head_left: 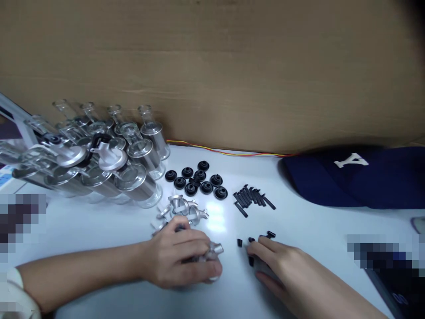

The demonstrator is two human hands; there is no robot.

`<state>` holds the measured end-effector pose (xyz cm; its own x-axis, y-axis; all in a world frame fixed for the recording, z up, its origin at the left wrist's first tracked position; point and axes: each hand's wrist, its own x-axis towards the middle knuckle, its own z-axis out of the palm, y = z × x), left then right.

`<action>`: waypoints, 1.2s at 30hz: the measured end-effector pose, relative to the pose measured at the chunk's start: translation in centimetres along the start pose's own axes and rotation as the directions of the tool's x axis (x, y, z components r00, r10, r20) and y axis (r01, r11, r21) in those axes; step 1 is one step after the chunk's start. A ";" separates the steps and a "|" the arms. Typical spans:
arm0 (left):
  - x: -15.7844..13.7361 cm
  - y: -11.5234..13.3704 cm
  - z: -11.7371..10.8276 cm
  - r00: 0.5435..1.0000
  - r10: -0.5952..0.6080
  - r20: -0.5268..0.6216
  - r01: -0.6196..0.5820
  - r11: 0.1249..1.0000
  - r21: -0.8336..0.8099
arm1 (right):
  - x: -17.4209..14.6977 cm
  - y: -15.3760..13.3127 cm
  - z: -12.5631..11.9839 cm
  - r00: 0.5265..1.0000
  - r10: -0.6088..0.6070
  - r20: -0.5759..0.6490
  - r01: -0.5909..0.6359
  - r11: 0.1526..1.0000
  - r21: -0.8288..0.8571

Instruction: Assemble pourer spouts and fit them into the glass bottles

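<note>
My left hand (186, 257) is wrapped round a silver spout piece (215, 250), whose short tube sticks out past the fingers. Just behind that hand lies a pile of similar silver spouts and levers (179, 204). My right hand (279, 261) reaches down to several small black pieces (239, 243) on the table, its thumb held apart from the fingers. One black piece (251, 261) shows at the fingertips; whether they touch it is hard to tell. Behind are round black stoppers (206, 188) and a row of thin black strips (254, 196).
Several glass bottles with metal-sleeved bodies (142, 179) crowd the left, two silver spout tops (113, 158) among them. A dark blue cap (332, 181) lies at right, near a dark blurred-out device (385, 274). A cardboard wall (212, 75) closes the white table's back, with thin wires (229, 153) along it.
</note>
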<state>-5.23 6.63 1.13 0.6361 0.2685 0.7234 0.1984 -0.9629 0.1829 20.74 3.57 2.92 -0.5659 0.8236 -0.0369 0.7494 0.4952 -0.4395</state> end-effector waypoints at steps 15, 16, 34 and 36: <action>0.2 1.2 0.6 0.973 -0.202 0.111 0.205 0.979 -0.017 | 1.4 -2.3 -0.5 0.993 -0.091 -0.081 0.111 0.951 0.288; 0.3 1.5 0.6 0.974 -0.191 0.124 0.192 0.981 0.004 | 1.5 -2.3 -0.5 0.989 -0.113 -0.095 0.136 0.948 0.288; 1.4 0.9 1.4 0.962 0.014 0.273 0.029 0.988 -0.155 | 1.8 -1.8 -0.5 0.945 -0.126 -0.302 0.204 0.948 0.244; 1.2 0.8 1.5 0.973 0.015 0.231 0.030 0.981 -0.191 | 1.7 -1.7 -0.5 0.924 -0.136 -0.357 0.233 0.941 0.247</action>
<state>-3.19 6.26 1.16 0.7942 0.2530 0.5525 0.0712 -0.9417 0.3288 18.72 4.25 4.04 -0.5023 0.7926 0.3455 0.4881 0.5898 -0.6433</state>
